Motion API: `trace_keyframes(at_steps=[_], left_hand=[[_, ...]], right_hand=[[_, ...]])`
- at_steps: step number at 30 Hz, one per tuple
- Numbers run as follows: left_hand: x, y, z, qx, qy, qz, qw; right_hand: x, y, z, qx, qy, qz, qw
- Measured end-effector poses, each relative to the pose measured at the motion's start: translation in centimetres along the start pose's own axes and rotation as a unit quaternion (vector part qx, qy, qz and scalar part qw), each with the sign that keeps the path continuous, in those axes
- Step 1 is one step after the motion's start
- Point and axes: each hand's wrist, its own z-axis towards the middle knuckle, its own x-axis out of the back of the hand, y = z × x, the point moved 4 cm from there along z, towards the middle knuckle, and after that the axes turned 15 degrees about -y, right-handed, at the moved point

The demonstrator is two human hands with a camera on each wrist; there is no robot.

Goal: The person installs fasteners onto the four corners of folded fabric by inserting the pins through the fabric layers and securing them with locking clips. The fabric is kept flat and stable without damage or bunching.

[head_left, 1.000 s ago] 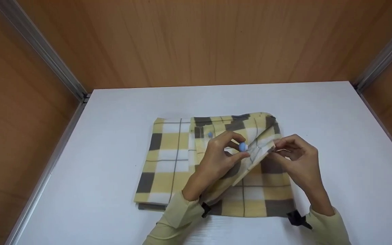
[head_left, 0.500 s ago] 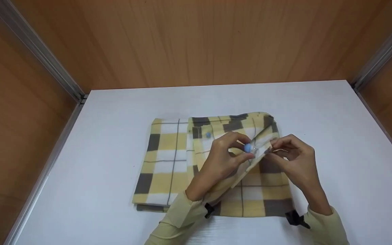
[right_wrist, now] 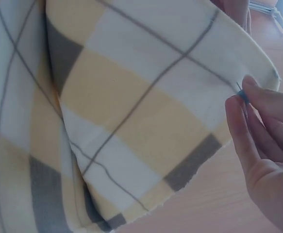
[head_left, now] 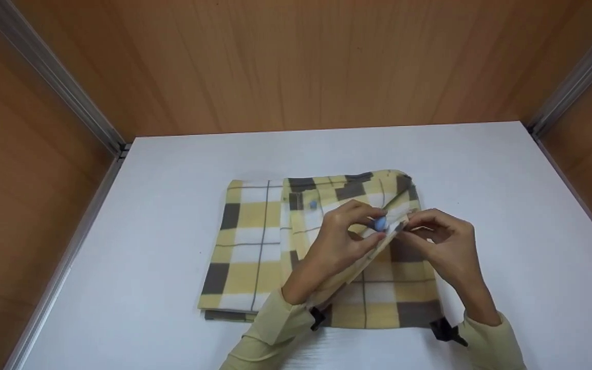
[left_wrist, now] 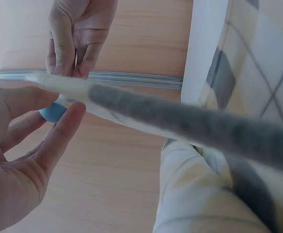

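A yellow, white and grey checked cloth [head_left: 255, 241] lies folded, with its flap [head_left: 345, 280] lifted by my hands. My left hand [head_left: 334, 239] pinches a round blue cap [head_left: 380, 223] between thumb and fingers at the flap's raised edge. The left wrist view shows this blue cap [left_wrist: 53, 112] against the cloth. On the flap's other side, my right hand [head_left: 445, 241] is at the edge. In the right wrist view, its thumb and finger pinch a small blue piece with a thin pin [right_wrist: 242, 95], touching the cloth. Whether the pin passes through is hidden.
Another blue cap [head_left: 313, 204] sits on the cloth's upper part. The white table [head_left: 121, 246] lies around the cloth, with a wooden panel [head_left: 296, 67] behind it. Black wrist mounts [head_left: 446, 331] are at both cuffs.
My left hand has moved a little right, bringing the blue cap up to the flap's edge near my right hand. The right hand has stayed nearly in place.
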Motion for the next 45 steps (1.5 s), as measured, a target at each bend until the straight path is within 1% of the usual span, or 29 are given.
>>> trace_keyframes(at_steps=[5, 10, 13, 19, 24, 28, 31, 33, 34, 36, 38, 41, 43, 45], left_hand=[[0.14, 0.19, -0.07, -0.009, -0.004, 0.017, 0.9998], [0.23, 0.16, -0.12, -0.014, -0.002, 0.035, 0.9993], [0.21, 0.20, -0.05, -0.017, -0.002, 0.038, 0.9991], [-0.09, 0.25, 0.14, -0.027, -0.008, 0.045, 0.9986], [-0.20, 0.27, 0.20, -0.031, -0.006, 0.048, 0.9983], [-0.24, 0.30, 0.24, -0.033, -0.005, 0.064, 0.9974], [-0.30, 0.34, 0.25, -0.028, -0.009, 0.062, 0.9976], [-0.38, 0.42, 0.21, -0.022, -0.013, 0.048, 0.9985], [-0.43, 0.45, 0.19, -0.018, -0.017, 0.037, 0.9990], [-0.50, 0.66, 0.18, -0.017, -0.020, 0.034, 0.9991], [-0.61, 0.85, 0.10, -0.015, -0.027, 0.045, 0.9985], [-0.65, 1.04, 0.06, -0.013, -0.032, 0.087, 0.9956], [-0.58, 1.03, 0.02, -0.011, -0.031, 0.100, 0.9944], [-0.38, 1.01, -0.05, -0.011, -0.025, 0.103, 0.9943]], right_hand=[[-0.08, -0.03, 0.06, 0.017, -0.015, 0.004, 0.9997], [-0.06, -0.12, 0.07, 0.014, -0.015, 0.007, 0.9998], [-0.10, -0.04, 0.11, 0.013, -0.011, 0.007, 0.9998], [-0.38, 0.30, 0.15, 0.012, -0.017, 0.012, 0.9997], [-0.38, 0.34, 0.11, 0.005, -0.013, 0.004, 0.9999], [-0.42, 0.38, 0.13, 0.004, -0.014, 0.009, 0.9999], [-0.50, 0.35, 0.13, 0.010, -0.013, 0.022, 0.9996], [-0.53, 0.26, 0.13, 0.013, -0.010, 0.030, 0.9994], [-0.53, 0.22, 0.12, 0.014, -0.008, 0.029, 0.9994], [-0.52, 0.16, 0.13, 0.014, -0.003, 0.018, 0.9997], [-0.54, 0.14, 0.14, 0.015, -0.002, 0.010, 0.9998], [-0.63, 0.21, 0.15, 0.016, -0.004, 0.005, 0.9999], [-0.72, 0.23, 0.17, 0.016, -0.006, 0.008, 0.9998], [-0.82, 0.15, 0.19, 0.014, -0.007, 0.010, 0.9998]])
